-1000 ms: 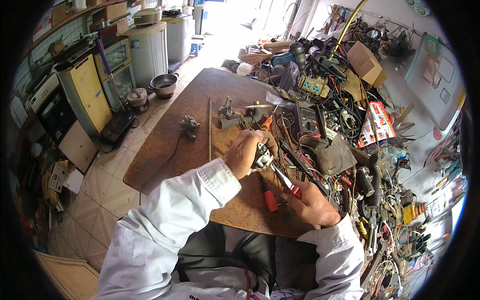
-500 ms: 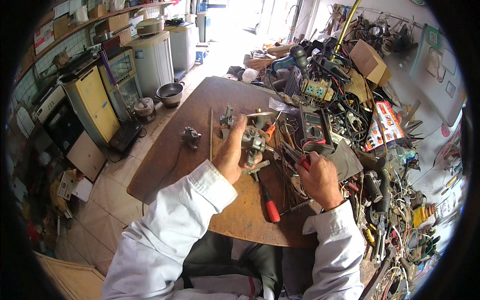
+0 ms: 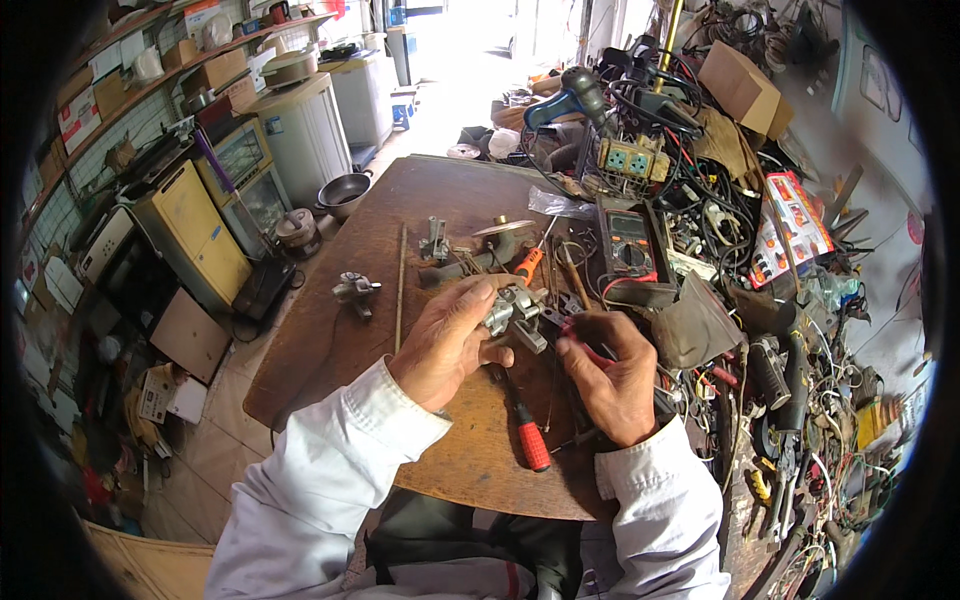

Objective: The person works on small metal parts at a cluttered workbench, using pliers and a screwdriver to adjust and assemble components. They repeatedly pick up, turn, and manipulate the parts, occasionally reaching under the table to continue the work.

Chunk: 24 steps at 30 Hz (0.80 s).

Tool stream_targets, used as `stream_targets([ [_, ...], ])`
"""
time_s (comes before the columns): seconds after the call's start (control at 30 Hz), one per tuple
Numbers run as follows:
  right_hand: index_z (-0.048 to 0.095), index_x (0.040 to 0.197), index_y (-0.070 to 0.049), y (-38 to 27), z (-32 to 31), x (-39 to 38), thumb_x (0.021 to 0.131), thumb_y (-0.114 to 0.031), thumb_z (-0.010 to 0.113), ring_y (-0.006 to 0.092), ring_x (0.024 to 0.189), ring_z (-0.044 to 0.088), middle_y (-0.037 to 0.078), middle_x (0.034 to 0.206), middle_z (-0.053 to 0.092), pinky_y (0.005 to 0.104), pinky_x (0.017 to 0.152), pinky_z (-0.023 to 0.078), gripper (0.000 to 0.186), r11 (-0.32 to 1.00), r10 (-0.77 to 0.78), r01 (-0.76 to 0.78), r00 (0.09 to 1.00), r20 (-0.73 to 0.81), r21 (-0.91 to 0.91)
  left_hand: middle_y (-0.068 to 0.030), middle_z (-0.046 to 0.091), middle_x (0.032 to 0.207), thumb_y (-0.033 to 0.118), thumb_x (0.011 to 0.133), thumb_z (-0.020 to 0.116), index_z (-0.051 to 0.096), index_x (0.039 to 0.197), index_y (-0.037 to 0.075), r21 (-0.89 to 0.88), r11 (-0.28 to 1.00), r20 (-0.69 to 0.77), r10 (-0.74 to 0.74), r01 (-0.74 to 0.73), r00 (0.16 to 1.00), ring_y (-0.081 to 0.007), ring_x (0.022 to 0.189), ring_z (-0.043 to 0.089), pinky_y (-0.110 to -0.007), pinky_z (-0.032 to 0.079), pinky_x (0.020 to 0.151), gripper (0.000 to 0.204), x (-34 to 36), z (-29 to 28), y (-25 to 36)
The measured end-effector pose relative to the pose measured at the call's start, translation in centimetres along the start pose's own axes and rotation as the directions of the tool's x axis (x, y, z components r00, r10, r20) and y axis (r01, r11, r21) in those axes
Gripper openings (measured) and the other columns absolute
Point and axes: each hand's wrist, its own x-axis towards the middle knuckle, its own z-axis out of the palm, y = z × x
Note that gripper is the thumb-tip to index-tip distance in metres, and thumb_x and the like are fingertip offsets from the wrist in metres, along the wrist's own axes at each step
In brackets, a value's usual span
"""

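Head view: we hold metal part (image 3: pixel 513 310) above table (image 3: pixel 450 462), left grip (image 3: pixel 448 335) clamped on its side by thumb and fingers. Looks stiff, sturdy, moderately heavy, perhaps greasy; best held round thick body. Our right grip (image 3: pixel 615 372) closes round red-handled pliers (image 3: pixel 568 329), nose beside metal part; whether touching, we cannot tell.

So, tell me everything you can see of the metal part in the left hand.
The metal part is silvery grey and irregular, perhaps cast, with rounded, bulky sections and a blocky bar slanting toward the lower right. The left hand grips it above the brown tabletop, covering its left side. A red-handled tool in the right hand points at its right side; whether they touch is unclear.
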Motion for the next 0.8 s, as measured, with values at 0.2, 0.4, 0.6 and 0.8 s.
stream_targets([
  [0.2,0.064,0.111,0.005,-1.4,0.5,-1.0,0.086,-0.012,0.078,0.0091,0.083,0.060,0.006,0.091,0.070,0.0263,0.076,0.051,0.033,0.946,0.098,-0.146,0.980,0.174,0.291,-0.0070,0.060,0.127,0.037,0.103,0.053,0.049,0.137,0.003,0.089,0.996,0.034,0.029,-0.032,0.999,-0.0138,0.108,0.060,-0.032,0.056,0.079,0.048,-0.2,0.3,-0.3],
  [0.4,0.067,0.105,0.007,-0.8,0.5,-1.1,0.090,-0.009,0.073,0.0073,0.081,0.060,0.006,0.088,0.071,0.0247,0.071,0.050,0.023,0.958,0.070,-0.089,0.994,0.080,0.274,-0.0087,0.057,0.131,0.028,0.102,0.051,0.045,0.143,0.000,0.148,0.986,0.073,0.071,-0.081,0.995,-0.0149,0.111,0.058,-0.033,0.056,0.083,0.049,0.1,0.4,-0.5],
  [0.6,0.068,0.103,0.005,-0.5,0.1,-0.7,0.091,-0.009,0.072,0.0066,0.078,0.058,0.003,0.088,0.070,0.0240,0.069,0.049,0.019,0.870,0.192,-0.237,0.970,0.146,0.433,-0.0102,0.056,0.131,0.007,0.095,0.056,0.041,0.144,-0.002,0.309,0.935,0.152,0.131,-0.173,0.980,-0.0157,0.109,0.059,-0.031,0.055,0.085,0.052,0.1,0.0,-0.7],
  [0.8,0.069,0.099,0.004,-0.5,0.0,-0.7,0.093,-0.014,0.070,0.0066,0.076,0.057,0.002,0.085,0.069,0.0245,0.068,0.048,0.019,0.869,0.185,-0.258,0.961,0.205,0.423,-0.0118,0.059,0.125,-0.001,0.089,0.064,0.043,0.140,-0.004,0.432,0.872,0.115,0.201,-0.231,0.973,-0.0147,0.104,0.061,-0.029,0.054,0.086,0.056,0.2,-0.1,-1.0],
])
